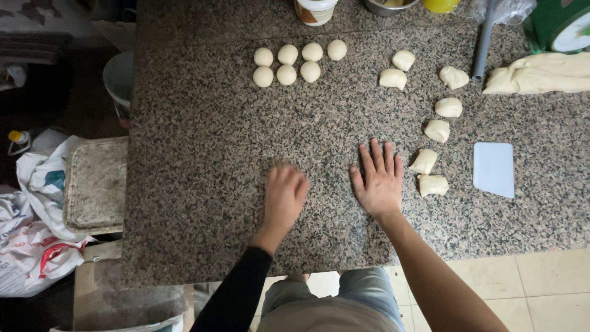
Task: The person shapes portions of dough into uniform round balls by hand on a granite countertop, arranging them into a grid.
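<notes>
Altogether seven dough balls (287, 64), seven cut pieces (436, 131).

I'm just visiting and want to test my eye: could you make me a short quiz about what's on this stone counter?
1. How many smooth round dough balls sit in the group at the back of the granite counter?
2. True or false: the right hand lies flat with fingers spread, touching no dough.
3. Which lies nearest the right hand? A) the white scraper B) a rough cut dough piece C) the large dough mass

Key:
1. Seven, in two rows.
2. True; the left hand is cupped and blurred, so whether it covers dough cannot be told.
3. B.
</notes>
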